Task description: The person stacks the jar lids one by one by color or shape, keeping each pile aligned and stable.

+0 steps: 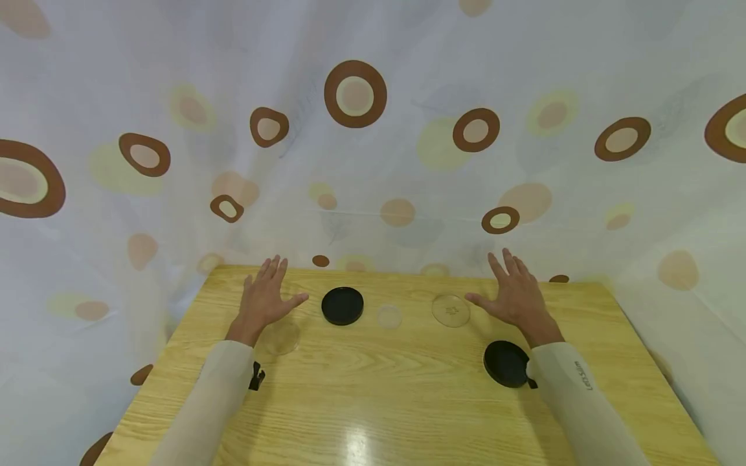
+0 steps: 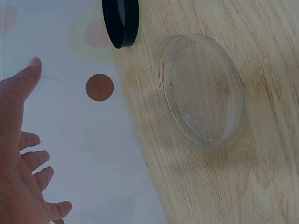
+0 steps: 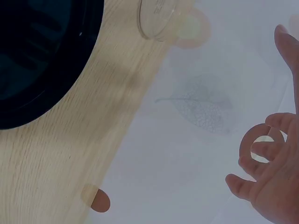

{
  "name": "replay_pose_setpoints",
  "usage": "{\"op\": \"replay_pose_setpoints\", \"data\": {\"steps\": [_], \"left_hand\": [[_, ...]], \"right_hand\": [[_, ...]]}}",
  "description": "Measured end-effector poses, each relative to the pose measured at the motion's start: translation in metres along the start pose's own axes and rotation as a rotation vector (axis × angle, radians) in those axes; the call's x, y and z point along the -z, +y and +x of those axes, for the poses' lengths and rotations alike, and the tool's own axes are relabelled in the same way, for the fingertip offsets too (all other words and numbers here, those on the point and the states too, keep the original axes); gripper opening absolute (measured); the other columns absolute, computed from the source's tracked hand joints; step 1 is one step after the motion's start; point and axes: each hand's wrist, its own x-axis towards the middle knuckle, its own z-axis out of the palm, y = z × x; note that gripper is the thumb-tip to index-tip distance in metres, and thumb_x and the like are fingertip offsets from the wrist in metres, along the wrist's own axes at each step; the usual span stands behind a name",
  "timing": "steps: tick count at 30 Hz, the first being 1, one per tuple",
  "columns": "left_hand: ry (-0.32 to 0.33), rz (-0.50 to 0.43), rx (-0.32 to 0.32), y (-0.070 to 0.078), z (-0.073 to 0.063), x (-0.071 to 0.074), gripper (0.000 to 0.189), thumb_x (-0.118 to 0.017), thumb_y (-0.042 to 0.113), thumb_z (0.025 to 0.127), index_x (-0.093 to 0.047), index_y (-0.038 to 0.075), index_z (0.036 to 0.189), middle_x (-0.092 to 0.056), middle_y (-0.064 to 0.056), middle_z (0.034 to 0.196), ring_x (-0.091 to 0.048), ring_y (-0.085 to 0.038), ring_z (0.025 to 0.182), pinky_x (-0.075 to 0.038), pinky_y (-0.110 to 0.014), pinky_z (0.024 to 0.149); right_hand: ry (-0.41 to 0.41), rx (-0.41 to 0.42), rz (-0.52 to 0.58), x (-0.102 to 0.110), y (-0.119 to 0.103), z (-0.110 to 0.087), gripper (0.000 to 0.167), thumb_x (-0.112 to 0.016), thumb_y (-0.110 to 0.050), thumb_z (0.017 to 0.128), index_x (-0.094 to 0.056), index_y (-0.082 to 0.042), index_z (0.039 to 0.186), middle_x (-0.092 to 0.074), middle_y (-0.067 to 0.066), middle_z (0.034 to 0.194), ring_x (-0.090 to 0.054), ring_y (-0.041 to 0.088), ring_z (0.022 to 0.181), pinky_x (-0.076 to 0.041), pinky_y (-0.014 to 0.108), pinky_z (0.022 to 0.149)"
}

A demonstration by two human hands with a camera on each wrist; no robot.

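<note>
Both hands hover above the wooden table with fingers spread and hold nothing. My left hand [image 1: 265, 301] is over the left side, its wrist beside a clear round dish [image 1: 282, 338]. That shallow dish [image 2: 203, 93] shows its raised rim in the left wrist view. A black round shallow dish [image 1: 342, 305] lies to the right of this hand. My right hand [image 1: 515, 294] is nearest a clear dish [image 1: 451, 310] with faint raised lettering. Close to the right wrist is another black round dish [image 1: 506, 364], large in the right wrist view. Between the hands lies a smaller clear disc [image 1: 389, 316].
The wooden table [image 1: 350, 401] ends at the back against a pale hanging cloth [image 1: 402, 162] with brown rings and spots. The cloth also runs along both sides. Black straps [image 1: 256, 377] show near the left sleeve.
</note>
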Motion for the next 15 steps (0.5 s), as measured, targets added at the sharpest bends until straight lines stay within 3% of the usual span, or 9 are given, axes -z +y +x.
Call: {"op": "replay_pose_setpoints", "data": {"steps": [15], "left_hand": [[0.042,-0.053,-0.059,0.007,0.001,-0.006,0.089,-0.061,0.051,0.087,-0.025,-0.003,0.148,-0.029,-0.021,0.153,-0.03,-0.038,0.139,-0.022,-0.066,0.11]], "right_hand": [[0.042,0.067,0.062,-0.005,-0.028,0.014,0.096,-0.064,-0.057,0.082,-0.024,-0.003,0.15,-0.031,0.027,0.15,-0.037,0.048,0.131,-0.038,0.066,0.098]]}}
